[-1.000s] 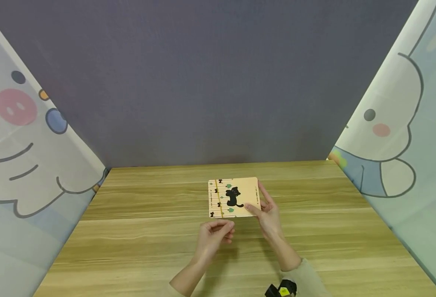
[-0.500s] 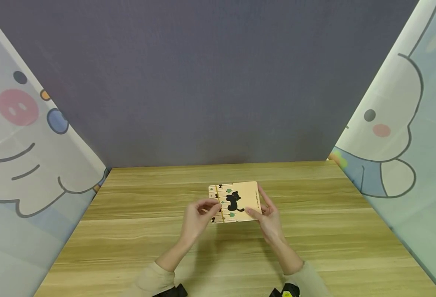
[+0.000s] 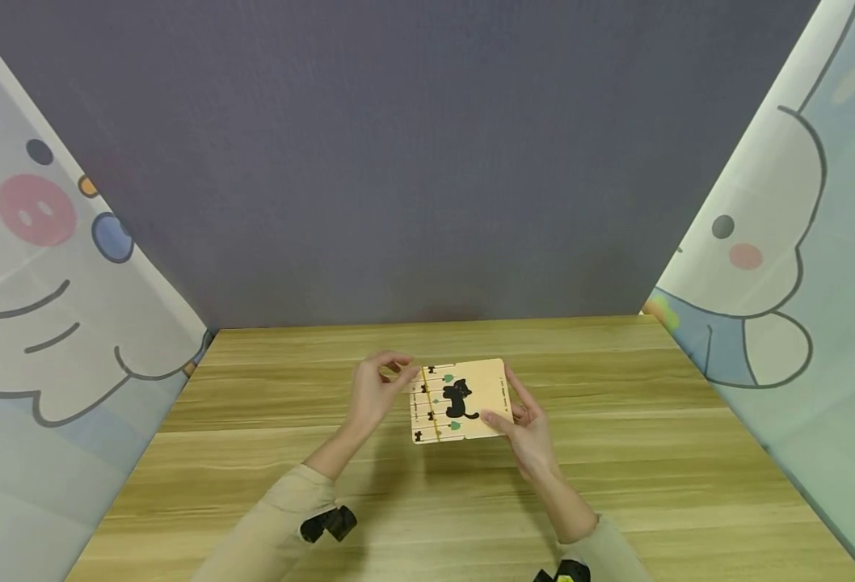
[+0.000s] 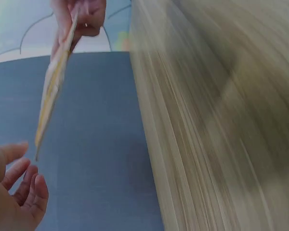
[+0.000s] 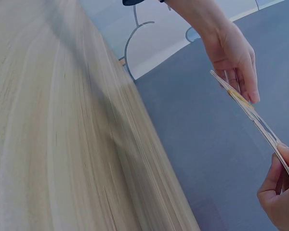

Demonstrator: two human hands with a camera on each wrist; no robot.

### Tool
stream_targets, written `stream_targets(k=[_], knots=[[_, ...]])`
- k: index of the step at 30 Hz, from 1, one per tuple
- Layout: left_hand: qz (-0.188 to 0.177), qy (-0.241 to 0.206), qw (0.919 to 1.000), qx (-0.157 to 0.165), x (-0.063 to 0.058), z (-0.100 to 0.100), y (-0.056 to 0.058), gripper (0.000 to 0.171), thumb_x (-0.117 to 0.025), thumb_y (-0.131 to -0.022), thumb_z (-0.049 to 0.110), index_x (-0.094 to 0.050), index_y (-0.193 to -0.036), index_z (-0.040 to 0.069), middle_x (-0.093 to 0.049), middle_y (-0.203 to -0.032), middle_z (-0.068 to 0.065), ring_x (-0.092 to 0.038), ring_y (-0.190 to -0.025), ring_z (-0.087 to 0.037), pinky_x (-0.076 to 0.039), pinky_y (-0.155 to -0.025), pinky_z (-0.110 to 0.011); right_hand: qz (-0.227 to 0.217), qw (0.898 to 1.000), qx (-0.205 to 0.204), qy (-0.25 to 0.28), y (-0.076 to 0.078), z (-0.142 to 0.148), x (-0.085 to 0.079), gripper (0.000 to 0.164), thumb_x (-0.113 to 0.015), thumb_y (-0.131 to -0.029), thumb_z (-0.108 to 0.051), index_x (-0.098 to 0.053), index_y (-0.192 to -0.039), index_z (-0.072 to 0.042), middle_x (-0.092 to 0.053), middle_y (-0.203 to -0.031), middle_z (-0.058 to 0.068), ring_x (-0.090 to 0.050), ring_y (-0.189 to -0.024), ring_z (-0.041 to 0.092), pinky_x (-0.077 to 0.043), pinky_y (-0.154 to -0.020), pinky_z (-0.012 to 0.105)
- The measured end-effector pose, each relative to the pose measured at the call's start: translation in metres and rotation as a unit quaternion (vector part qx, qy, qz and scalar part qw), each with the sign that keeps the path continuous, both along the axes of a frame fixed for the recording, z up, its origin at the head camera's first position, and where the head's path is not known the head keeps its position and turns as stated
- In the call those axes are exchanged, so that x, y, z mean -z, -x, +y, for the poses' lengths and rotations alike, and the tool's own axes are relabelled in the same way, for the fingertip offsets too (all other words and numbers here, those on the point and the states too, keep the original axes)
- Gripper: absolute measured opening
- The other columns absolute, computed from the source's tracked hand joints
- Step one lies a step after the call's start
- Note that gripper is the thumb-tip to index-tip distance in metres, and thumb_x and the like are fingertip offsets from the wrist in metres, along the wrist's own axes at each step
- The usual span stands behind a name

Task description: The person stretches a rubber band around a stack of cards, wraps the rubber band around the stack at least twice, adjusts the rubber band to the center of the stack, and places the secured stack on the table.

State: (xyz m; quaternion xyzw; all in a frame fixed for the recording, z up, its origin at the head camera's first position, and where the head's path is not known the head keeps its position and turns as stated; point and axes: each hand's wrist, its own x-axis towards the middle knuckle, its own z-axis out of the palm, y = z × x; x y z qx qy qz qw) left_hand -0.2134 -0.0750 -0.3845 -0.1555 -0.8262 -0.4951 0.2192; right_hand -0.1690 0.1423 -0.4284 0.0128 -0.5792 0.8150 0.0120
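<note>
My right hand (image 3: 531,436) holds a thin cream booklet (image 3: 487,383) by its right end, thumb on the front and fingers behind. A black cat and small green shapes are printed on its face, and a narrow yellow band (image 3: 430,404) runs across its left part. In the right wrist view the booklet (image 5: 266,131) is edge-on, several thin layers thick. My left hand (image 3: 372,392) is at its upper left corner, fingers loosely bent. A small gap separates those fingers from the booklet's edge (image 4: 50,103) in the left wrist view.
Below the hands lies a wood-grain table (image 3: 253,420), its back edge against a dark grey panel (image 3: 427,162). Cartoon-printed curtains (image 3: 35,339) flank both sides. Each sleeve carries a black device (image 3: 328,524) at the wrist.
My left hand has moved from below the booklet to its left edge, then up to the upper left corner. The booklet has come slightly lower in the right hand's grip.
</note>
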Motion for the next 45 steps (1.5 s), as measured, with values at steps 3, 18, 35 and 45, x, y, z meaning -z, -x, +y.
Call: stream_targets(k=[3,18,35,45], knots=[[-0.009,0.007,0.9999,0.003,0.002,0.0,0.004,0.018,-0.071,-0.075,0.014,-0.068,-0.087,0.001,-0.064,-0.083,-0.007,-0.056,-0.072,-0.018,-0.048,-0.053,-0.023,0.003,1.0,0.0,-0.003,-0.001,0.0,0.001,0.078,-0.059,-0.076,0.014,-0.029,-0.139,-0.019,-0.066,-0.083,0.005,-0.028,-0.039,0.003,-0.025,-0.039,0.012],[-0.052,-0.039,0.9954,0.07,0.01,0.002,0.009,0.012,-0.069,-0.078,0.016,-0.07,-0.082,0.005,-0.065,-0.08,-0.005,-0.057,-0.071,-0.017,-0.049,-0.053,-0.023,0.004,1.0,0.0,0.001,0.0,-0.001,0.001,0.078,-0.059,-0.075,0.014,-0.03,-0.139,-0.019,-0.066,-0.082,0.006,-0.028,-0.038,0.003,-0.024,-0.038,0.012],[-0.073,-0.058,0.993,0.073,0.014,0.014,0.007,0.012,-0.071,-0.076,0.017,-0.071,-0.08,0.006,-0.065,-0.078,-0.002,-0.054,-0.067,-0.014,-0.039,-0.045,-0.019,-0.011,1.0,-0.008,0.015,-0.002,-0.005,0.002,0.08,-0.058,-0.073,0.018,-0.03,-0.139,-0.017,-0.057,-0.106,0.026,-0.064,-0.076,0.021,-0.051,-0.064,0.023],[-0.074,-0.084,0.9907,0.077,-0.013,0.017,-0.011,0.015,-0.067,-0.078,0.006,-0.067,-0.088,-0.006,-0.064,-0.085,-0.017,-0.054,-0.068,-0.024,-0.034,-0.045,-0.017,-0.017,0.999,-0.011,0.026,-0.002,-0.008,0.0,0.078,-0.056,-0.075,0.019,-0.03,-0.138,-0.019,-0.054,-0.109,0.028,-0.062,-0.085,0.027,-0.051,-0.073,0.03]])
